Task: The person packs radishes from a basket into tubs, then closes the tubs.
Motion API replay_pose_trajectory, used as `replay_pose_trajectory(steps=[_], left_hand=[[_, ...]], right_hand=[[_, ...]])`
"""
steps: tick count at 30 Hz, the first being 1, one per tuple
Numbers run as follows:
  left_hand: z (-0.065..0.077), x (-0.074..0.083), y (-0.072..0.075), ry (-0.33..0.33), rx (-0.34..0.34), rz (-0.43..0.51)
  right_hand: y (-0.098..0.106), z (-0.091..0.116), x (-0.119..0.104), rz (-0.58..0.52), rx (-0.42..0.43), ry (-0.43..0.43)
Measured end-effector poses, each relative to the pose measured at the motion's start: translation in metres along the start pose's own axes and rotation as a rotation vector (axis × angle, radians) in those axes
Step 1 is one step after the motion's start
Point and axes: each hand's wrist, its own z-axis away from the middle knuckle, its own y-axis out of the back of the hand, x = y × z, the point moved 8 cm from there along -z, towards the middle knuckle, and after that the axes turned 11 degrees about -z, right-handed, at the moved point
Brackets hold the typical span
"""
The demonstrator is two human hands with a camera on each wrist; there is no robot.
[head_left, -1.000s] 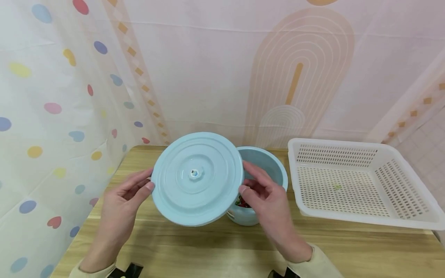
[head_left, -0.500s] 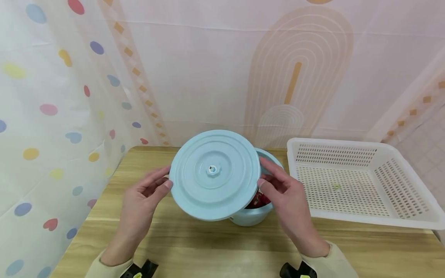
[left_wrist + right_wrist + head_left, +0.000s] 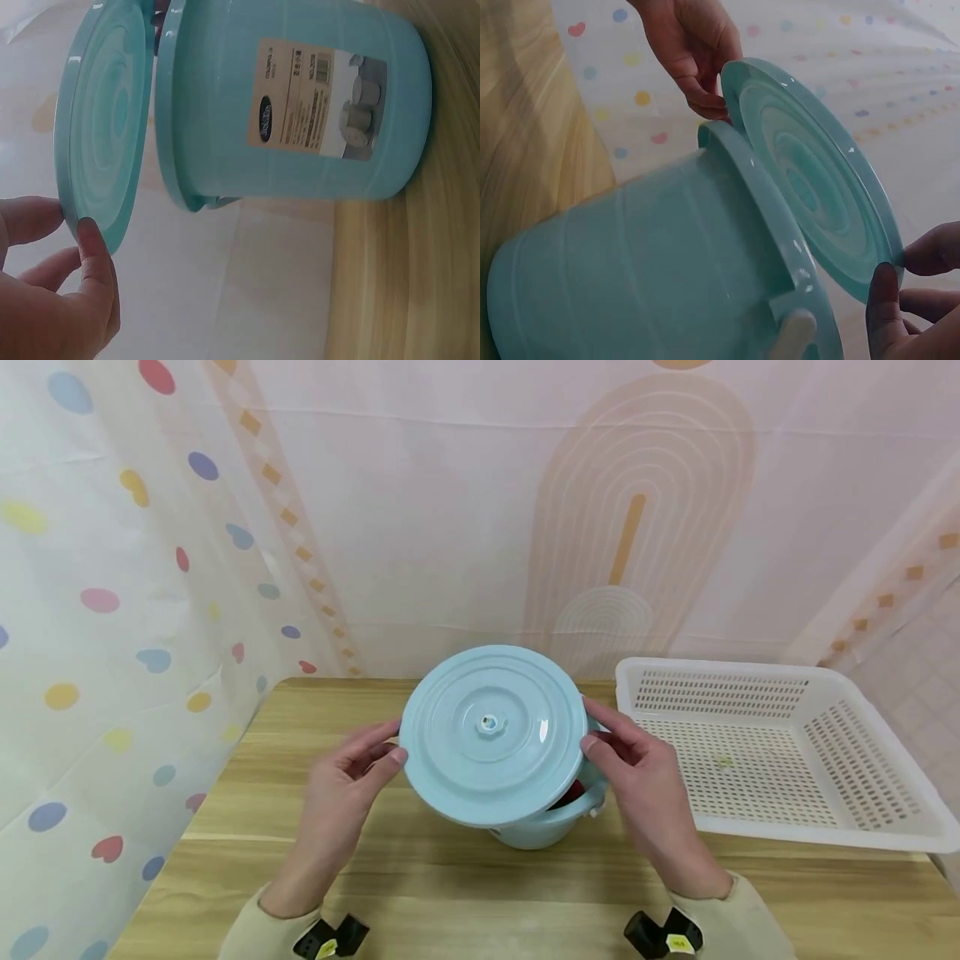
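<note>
Both hands hold a round light-blue lid by opposite edges, tilted above a light-blue bucket. My left hand pinches the lid's left edge between thumb and fingers. On the opposite edge, my right hand pinches it the same way. Something dark red shows inside the bucket through the gap under the lid; its kind is hidden. In the left wrist view the bucket bears a printed label, and the lid is apart from the rim on the near side.
A white perforated plastic basket stands right of the bucket, with a small green scrap inside. Everything rests on a wooden table. A patterned curtain hangs behind and at the left.
Both hands have carried the lid rightward, from left of the bucket to above it. The lid now covers most of the bucket's opening in the head view.
</note>
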Motion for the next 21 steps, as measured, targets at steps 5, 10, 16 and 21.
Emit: replay_pose_trajectory(steps=[5, 10, 16, 21], left_hand=[[-0.004, -0.005, -0.011, 0.041, -0.001, 0.016], [-0.006, -0.009, -0.022, 0.078, -0.013, 0.004], [-0.007, -0.014, -0.033, 0.094, -0.037, -0.011], [-0.008, -0.015, -0.040, 0.092, -0.052, -0.017]], right_hand=[[0.009, -0.004, 0.005, 0.030, 0.019, -0.023], [0.018, -0.008, 0.012, 0.063, 0.044, -0.057], [0.028, -0.011, 0.018, 0.099, 0.078, -0.087], [0.035, -0.013, 0.021, 0.124, 0.101, -0.082]])
